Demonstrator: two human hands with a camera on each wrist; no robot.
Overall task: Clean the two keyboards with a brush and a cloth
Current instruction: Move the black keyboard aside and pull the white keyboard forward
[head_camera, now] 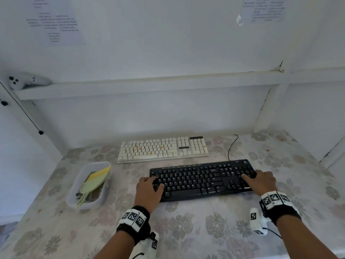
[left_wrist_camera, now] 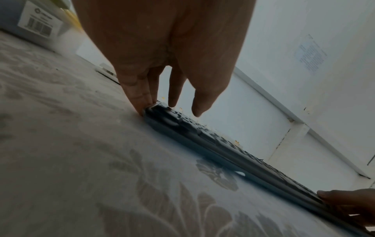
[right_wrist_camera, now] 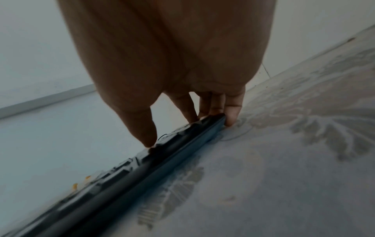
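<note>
From the head view, the person is holding the black keyboard [head_camera: 202,179] at both ends on the floral table [head_camera: 186,227]. The left hand [head_camera: 148,191] is lying over its left end with the thumb on the keys, and the right hand [head_camera: 260,182] is doing the same at the right end. The white keyboard [head_camera: 162,148], flecked with orange crumbs, is lying just behind it, apart from it. A tub [head_camera: 74,193] to the left is holding a pale green brush [head_camera: 89,187] and a yellow cloth [head_camera: 101,172]; neither is in hand yet.

From the left wrist view, the left fingers [left_wrist_camera: 140,97] are curling round the keyboard's end edge and reaching down to the table, with the thumb hovering over the keys. The base looks to be sitting flat.

From the right wrist view, the right fingers [right_wrist_camera: 233,110] are hooking the far corner while the thumb is pressing on the keys, a light pinch.

Judging by this, the keyboard is being positioned. Both ends should be moving together, kept level, with the cable [head_camera: 231,146] left slack and room kept clear of the white keyboard.
</note>
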